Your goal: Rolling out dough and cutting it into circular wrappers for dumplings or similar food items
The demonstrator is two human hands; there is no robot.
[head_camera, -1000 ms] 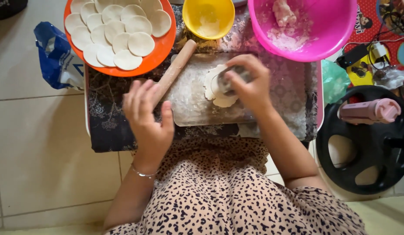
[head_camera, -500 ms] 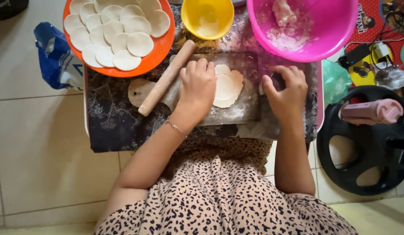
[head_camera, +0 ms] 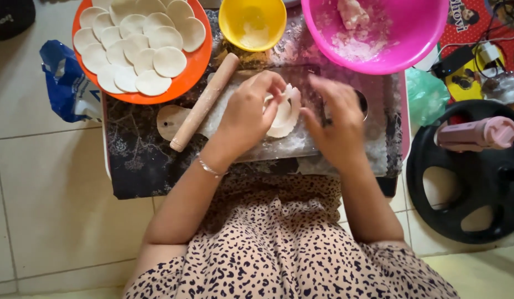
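The left hand [head_camera: 248, 116] was curled, its fingertips pinching the edge of a thin, pale round dough disc [head_camera: 283, 113] lifted partly off the floured wooden board [head_camera: 223, 119]. The right hand [head_camera: 337, 124] lay just beside the disc with fingers loosely spread; motion blur left it unclear whether it touched the dough. A smooth wooden rolling pin [head_camera: 204, 102] rested diagonally to the left of both hands, below an orange plate [head_camera: 199, 61] of cut discs.

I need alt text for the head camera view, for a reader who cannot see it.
A left hand lifts thin round dough discs off a floured board while the right hand hovers beside them. A rolling pin lies left, below an orange plate of discs.
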